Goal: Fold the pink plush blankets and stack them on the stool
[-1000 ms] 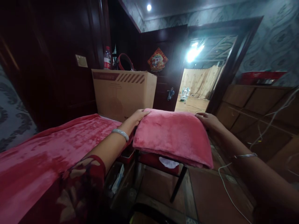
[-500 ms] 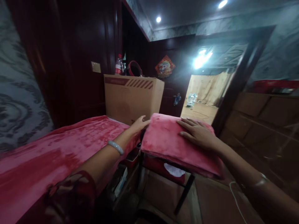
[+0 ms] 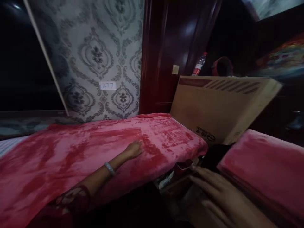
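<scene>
A pink-red plush blanket [image 3: 78, 152] lies spread over a long surface in front of me, darker where its pile is brushed. My left hand [image 3: 134, 149], with a pale bangle on the wrist, is over this blanket, fingers curled in; no cloth bunches up around them. My right hand [image 3: 218, 193] is open at the lower right, fingers stretched out and a little blurred, with nothing in it. It is beside a folded pink plush blanket [image 3: 268, 171], which rests on a stand to the right.
Behind the blankets stands a large cardboard box [image 3: 211, 107], with a red-capped bottle [image 3: 199, 64] and a red-rimmed round item [image 3: 222, 66] on top. A dark screen [image 3: 28, 63] is at the left. The patterned wall bears a paper label [image 3: 107, 85].
My view has swung left. Both hands have come off the folded blanket: the left is now over the spread blanket, its fingers curled, and the right is lower, in front of the gap.
</scene>
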Available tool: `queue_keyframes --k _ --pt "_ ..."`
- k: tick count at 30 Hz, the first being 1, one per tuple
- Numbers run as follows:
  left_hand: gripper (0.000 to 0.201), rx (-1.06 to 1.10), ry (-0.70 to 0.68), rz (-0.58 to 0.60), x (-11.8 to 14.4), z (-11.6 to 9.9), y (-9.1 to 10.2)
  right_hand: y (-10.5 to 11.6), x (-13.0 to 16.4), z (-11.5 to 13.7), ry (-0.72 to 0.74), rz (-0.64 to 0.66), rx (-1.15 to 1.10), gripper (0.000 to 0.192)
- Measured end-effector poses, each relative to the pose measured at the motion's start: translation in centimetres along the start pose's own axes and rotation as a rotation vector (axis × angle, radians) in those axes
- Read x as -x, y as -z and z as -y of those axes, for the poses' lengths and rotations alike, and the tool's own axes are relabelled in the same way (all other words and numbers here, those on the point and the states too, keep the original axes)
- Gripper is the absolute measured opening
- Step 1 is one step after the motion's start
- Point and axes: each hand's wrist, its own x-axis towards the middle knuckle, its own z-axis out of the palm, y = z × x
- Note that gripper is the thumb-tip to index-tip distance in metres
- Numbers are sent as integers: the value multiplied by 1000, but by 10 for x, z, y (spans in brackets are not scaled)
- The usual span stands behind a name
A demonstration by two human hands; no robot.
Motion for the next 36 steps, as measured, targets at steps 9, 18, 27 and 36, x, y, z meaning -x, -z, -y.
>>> queue_keyframes --k 9,18,27,36 --pt "62 -311 407 -123 138 109 51 -121 -137 53 264 203 -293 54" --pt "63 -343 641 -191 217 149 53 -232 -246 87 259 127 -152 58" --pt "33 -202 338 -526 255 143 47 -275 -242 72 253 69 -106 57" --pt "23 -208 319 -295 295 109 22 -275 -239 71 249 48 -121 56"
